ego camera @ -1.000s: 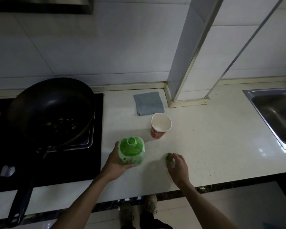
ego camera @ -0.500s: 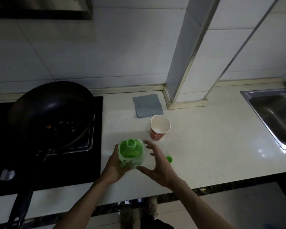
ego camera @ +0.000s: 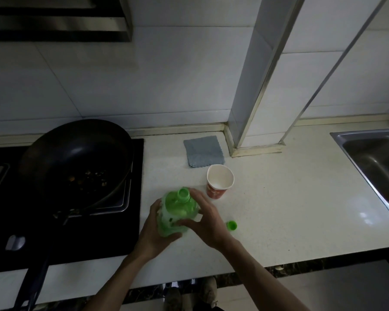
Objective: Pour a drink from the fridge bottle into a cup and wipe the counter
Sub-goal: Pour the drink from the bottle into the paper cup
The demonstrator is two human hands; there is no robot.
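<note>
Low in the middle of the frame, both my hands wrap the green bottle [ego camera: 177,212]: my left hand [ego camera: 154,230] grips its left side and base, my right hand [ego camera: 203,217] curls around its right flank, fingers closed on the plastic. It stands roughly upright on the counter [ego camera: 279,198], its long axis running up toward the camera, mouth open and tipped slightly away from me. Its green cap [ego camera: 231,226] lies on the counter just right of my right hand. What matters now is the paper cup [ego camera: 220,181], upright and apparently empty, just up and to the right of the bottle's mouth, nearer my right hand than my left. I judge the pour means lifting and tilting the neck that way, toward the cup's rim. Further up, near the wall, the grey cloth [ego camera: 203,151] lies flat, waiting for the wiping. A dark wok [ego camera: 76,160] sits on the stove at left.
</note>
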